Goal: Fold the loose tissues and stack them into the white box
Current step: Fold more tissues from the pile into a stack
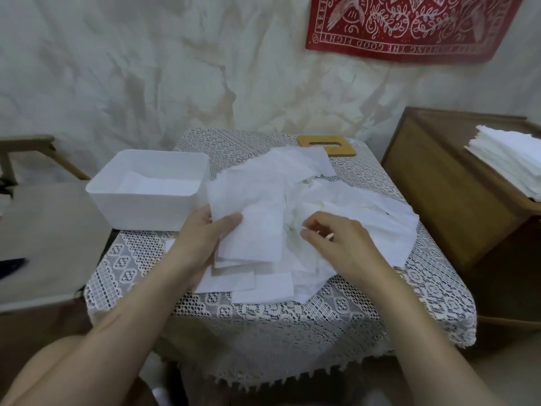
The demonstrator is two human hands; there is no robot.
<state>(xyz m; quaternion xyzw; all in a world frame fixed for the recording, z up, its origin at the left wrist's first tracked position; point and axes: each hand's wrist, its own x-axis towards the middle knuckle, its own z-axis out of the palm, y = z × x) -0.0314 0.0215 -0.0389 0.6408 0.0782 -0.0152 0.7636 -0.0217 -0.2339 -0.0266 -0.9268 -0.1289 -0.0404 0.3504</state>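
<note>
A heap of loose white tissues (345, 206) covers the middle of the lace-covered table (292, 315). My left hand (202, 238) grips one tissue (257, 218) by its left edge, thumb on top, holding it over the heap. My right hand (336, 244) hovers just right of that tissue with fingers curled and apart, touching the crumpled pile. The white box (146, 206) stands at the table's left rear, open, with white tissue lying flat inside. A few flat tissues (257, 285) lie at the front of the heap.
A wooden lid with a slot (328, 146) lies at the back of the table, partly under tissues. A wooden cabinet (456, 194) on the right carries a neat stack of white tissues (509, 159). A grey surface (46, 238) sits to the left.
</note>
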